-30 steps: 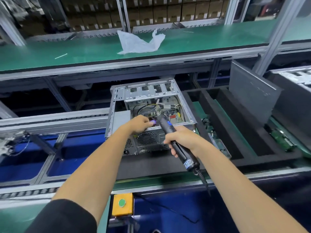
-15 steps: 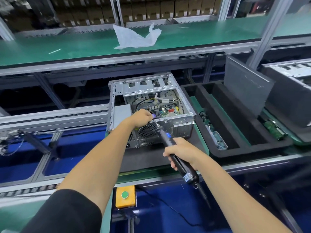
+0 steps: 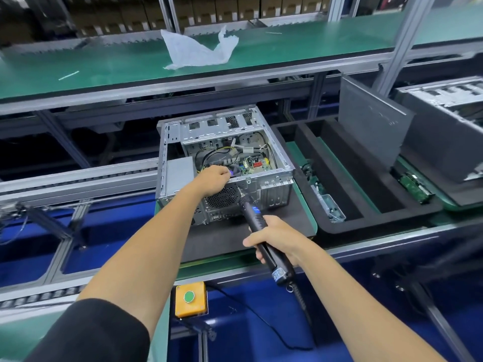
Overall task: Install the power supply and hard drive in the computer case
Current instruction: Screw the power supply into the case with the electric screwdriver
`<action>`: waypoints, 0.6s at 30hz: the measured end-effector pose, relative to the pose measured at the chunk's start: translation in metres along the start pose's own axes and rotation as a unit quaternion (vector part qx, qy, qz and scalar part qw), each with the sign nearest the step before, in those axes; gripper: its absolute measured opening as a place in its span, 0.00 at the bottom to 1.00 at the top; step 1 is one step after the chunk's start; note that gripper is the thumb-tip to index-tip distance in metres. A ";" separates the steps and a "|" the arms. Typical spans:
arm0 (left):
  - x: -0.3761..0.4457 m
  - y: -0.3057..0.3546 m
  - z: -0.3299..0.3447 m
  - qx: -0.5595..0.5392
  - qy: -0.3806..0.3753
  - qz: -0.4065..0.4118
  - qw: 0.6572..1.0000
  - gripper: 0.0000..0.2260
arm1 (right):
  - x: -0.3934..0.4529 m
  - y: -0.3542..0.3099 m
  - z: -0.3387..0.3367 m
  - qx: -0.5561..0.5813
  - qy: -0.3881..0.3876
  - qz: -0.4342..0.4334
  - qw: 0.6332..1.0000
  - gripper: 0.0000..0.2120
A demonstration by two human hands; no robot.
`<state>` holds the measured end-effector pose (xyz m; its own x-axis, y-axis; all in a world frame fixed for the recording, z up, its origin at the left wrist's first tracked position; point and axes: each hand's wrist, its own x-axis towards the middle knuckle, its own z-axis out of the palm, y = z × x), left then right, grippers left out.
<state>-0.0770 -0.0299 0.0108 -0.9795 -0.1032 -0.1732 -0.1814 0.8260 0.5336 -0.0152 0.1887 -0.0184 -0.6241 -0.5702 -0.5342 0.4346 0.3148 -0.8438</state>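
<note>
An open grey computer case [image 3: 277, 189] lies on a black foam pallet [image 3: 292, 218], its rear panel facing me. A grey power supply [image 3: 179, 173] sits inside at the left, with cables and a board further right. My left hand [image 3: 213, 178] reaches over the rear rim into the case, fingers curled, a purple glow at the fingertips; what it holds is hidden. My right hand [image 3: 277, 240] grips a black electric screwdriver [image 3: 257, 220]. Its tip meets the rear panel just right of the fan grille. A bare hard drive [image 3: 415, 188] lies on the neighbouring pallet at right.
A second foam pallet [image 3: 366, 194] with slots, a metal bracket [image 3: 330, 207] and an upright grey side panel [image 3: 371, 126] stands right of the case. A white plastic bag [image 3: 198, 49] lies on the green shelf above. A yellow button box [image 3: 190, 299] sits at the near edge.
My right hand has drawn the screwdriver back and down, from the case's top rim to the rear panel. My left hand stays at the rim. The view has shifted slightly.
</note>
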 end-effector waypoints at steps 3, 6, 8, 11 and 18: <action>0.002 -0.003 0.002 -0.005 0.007 -0.001 1.000 0.16 | 0.001 0.001 0.000 0.001 -0.004 -0.002 1.000 0.22; 0.005 -0.007 0.005 -0.016 0.006 -0.003 1.000 0.14 | 0.000 0.001 0.000 0.003 -0.011 -0.004 1.000 0.23; 0.007 -0.008 0.007 -0.018 0.010 -0.007 1.000 0.13 | -0.002 0.000 -0.001 0.010 -0.019 -0.006 1.000 0.24; 0.010 -0.010 0.008 -0.031 0.013 -0.013 0.999 0.13 | -0.005 -0.001 -0.002 0.018 -0.023 -0.009 1.000 0.26; 0.013 -0.011 0.009 -0.049 0.012 -0.023 0.998 0.14 | -0.007 0.003 0.001 0.002 -0.014 -0.031 0.999 0.22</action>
<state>-0.0869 -0.0356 -0.0047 -0.9715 -0.1531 -0.1807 -0.2325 0.7618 0.6047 -0.0085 0.1927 -0.0170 -0.6309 -0.6097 -0.4798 0.3986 0.2758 -0.8747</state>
